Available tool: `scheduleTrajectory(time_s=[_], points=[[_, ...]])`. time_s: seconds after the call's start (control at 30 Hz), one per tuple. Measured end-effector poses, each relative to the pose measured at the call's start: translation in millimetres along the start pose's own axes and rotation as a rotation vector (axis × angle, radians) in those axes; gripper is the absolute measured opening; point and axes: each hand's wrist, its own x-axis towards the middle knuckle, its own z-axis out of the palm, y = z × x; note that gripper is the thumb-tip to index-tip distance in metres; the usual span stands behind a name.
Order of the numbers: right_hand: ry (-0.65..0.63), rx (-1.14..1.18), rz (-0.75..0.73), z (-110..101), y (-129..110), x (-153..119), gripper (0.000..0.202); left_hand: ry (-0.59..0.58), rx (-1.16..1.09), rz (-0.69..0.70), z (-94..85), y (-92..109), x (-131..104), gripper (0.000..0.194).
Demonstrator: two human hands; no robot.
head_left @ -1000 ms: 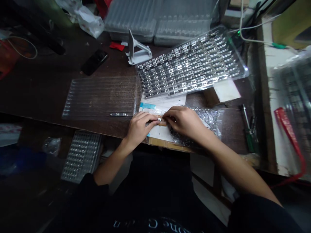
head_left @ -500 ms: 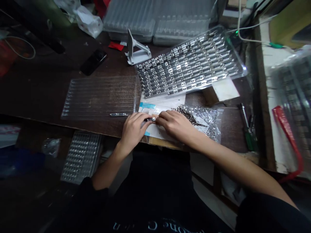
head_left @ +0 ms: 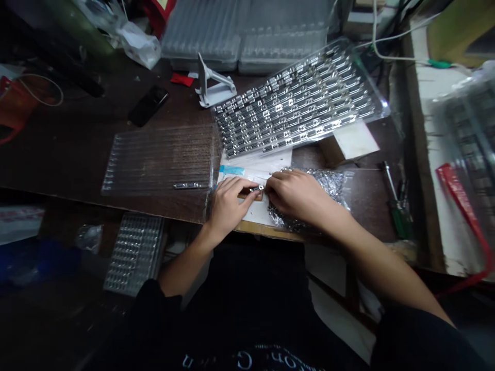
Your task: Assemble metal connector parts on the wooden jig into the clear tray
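My left hand (head_left: 231, 203) pinches a small D-sub connector (head_left: 256, 188) with a metal shell between thumb and fingertips. It is held over a white sheet (head_left: 257, 212) at the table's front edge. A brown block, partly covered by the fingers, sits just under it. Right beside it, my right hand (head_left: 296, 193) has its fingers curled together; whatever they hold is hidden. That hand rests over a plastic bag (head_left: 335, 181) of small metal parts. To the left, two connectors (head_left: 187, 185) lie end to end at the near edge of a see-through grooved tray (head_left: 160, 135).
Behind my hands a tilted plastic tray (head_left: 381, 107) carries rows of connectors, propped on a white-topped block (head_left: 356, 141). A phone stand (head_left: 216, 88), a black phone (head_left: 149, 105) and stacked trays (head_left: 201, 36) lie further back. A green-handled screwdriver (head_left: 396, 206) is at right.
My right hand has drawn away from the connector to the right, over the bag. My left hand has shifted slightly right, still pinching the connector, which now shows more. The view has moved a little.
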Motion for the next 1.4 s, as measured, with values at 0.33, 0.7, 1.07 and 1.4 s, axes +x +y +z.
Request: scheduleTrajectory(time_s=[0.33,0.7,1.07,1.4], points=[[0.031,0.125,0.023,-2,6,-3,0.023,-0.013,0.031,-0.021,3.7,-3,0,0.004],[0.296,0.564,-0.050,16,3,12,0.019,0.317,-0.060,-0.051,-15.2,-10,-3,0.010],[0.220,0.346,-0.268,23,-13,15,0.023,0.207,0.245,-0.149,-76.5,-66,-20,0.009],[0.196,0.208,-0.326,21,-19,13,0.025,0.131,0.347,-0.107,-82.3,-76,-26,0.006]])
